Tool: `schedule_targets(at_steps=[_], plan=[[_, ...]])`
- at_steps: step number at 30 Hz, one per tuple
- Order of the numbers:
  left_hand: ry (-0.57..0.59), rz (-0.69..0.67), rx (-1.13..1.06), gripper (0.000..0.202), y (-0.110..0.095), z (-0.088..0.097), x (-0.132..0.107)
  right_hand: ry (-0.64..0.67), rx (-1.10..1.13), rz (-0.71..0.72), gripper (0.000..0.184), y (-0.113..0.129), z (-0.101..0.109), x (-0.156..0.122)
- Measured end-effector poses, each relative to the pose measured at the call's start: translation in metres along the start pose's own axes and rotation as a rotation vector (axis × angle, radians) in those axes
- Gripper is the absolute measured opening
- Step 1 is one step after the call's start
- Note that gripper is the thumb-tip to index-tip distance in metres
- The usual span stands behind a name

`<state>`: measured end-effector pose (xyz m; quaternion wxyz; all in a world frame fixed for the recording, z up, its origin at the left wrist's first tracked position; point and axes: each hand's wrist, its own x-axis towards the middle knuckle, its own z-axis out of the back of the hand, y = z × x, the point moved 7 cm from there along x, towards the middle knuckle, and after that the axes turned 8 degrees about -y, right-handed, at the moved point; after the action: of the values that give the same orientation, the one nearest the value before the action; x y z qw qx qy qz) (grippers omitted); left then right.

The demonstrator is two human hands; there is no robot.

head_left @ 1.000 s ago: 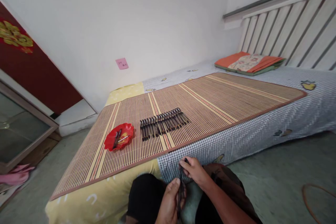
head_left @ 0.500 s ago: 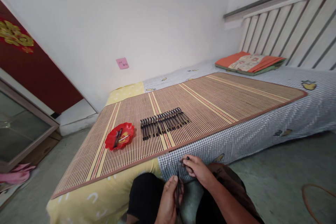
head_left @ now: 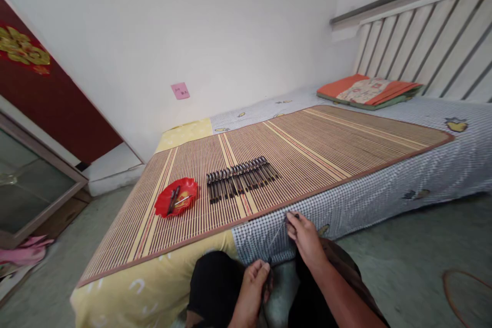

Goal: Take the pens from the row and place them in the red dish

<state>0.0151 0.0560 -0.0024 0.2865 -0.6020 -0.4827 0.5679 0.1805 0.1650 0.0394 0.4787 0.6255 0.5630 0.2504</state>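
Observation:
My left hand (head_left: pixel 253 282) is closed around a dark pen barrel (head_left: pixel 269 261), held low between my knees, mostly hidden by the fingers. My right hand (head_left: pixel 305 236) is up and to the right, its fingers pinched on a thin pen refill (head_left: pixel 277 234) that slants down toward the left hand. A small black end pokes out above the right fingers; I cannot make out what part it is. Beyond the hands, a row of several dark pens (head_left: pixel 242 179) lies side by side on the striped mat (head_left: pixel 303 164). Left of them, a red scalloped dish (head_left: pixel 159 206) holds dark pens and a thin light stick.
The mat covers a bed with a checked and yellow sheet (head_left: pixel 126 292). Folded orange cloth (head_left: pixel 346 87) lies by the white slatted headboard (head_left: pixel 434 41). My knees touch the bed's near side. A pink note (head_left: pixel 180 90) is on the wall; a cable (head_left: pixel 446 287) lies on the floor.
My right hand has moved up and right, away from the left hand, and the thin refill now shows between them. The left hand has shifted slightly right. Pens and dish stay put.

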Motion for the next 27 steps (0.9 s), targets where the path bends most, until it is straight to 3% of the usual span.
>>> schedule_targets(at_steps=[3, 5, 8, 12, 20, 27], plan=[[-0.101, -0.072, -0.007, 0.057, -0.009, 0.008, 0.000, -0.048, 0.075, -0.018, 0.033, 0.006, 0.009, 0.001], [-0.151, -0.099, -0.037, 0.055, -0.016, 0.011, 0.000, 0.086, 0.035, -0.112, 0.036, -0.004, -0.002, -0.005], [-0.117, -0.091, -0.077, 0.053, -0.020, 0.008, -0.001, 0.335, -0.101, -0.216, 0.043, -0.027, -0.025, -0.022], [-0.099, -0.102, -0.061, 0.052, -0.021, 0.007, -0.002, 0.453, -0.197, -0.222, 0.048, -0.044, -0.039, -0.032], [-0.091, -0.104, -0.042, 0.048, -0.019, 0.008, -0.002, 0.309, -0.083, -0.219, 0.049, -0.032, -0.028, -0.020], [-0.060, -0.096, -0.069, 0.049, -0.011, 0.005, 0.002, 0.329, -0.017, -0.279, 0.050, -0.028, -0.030, -0.028]])
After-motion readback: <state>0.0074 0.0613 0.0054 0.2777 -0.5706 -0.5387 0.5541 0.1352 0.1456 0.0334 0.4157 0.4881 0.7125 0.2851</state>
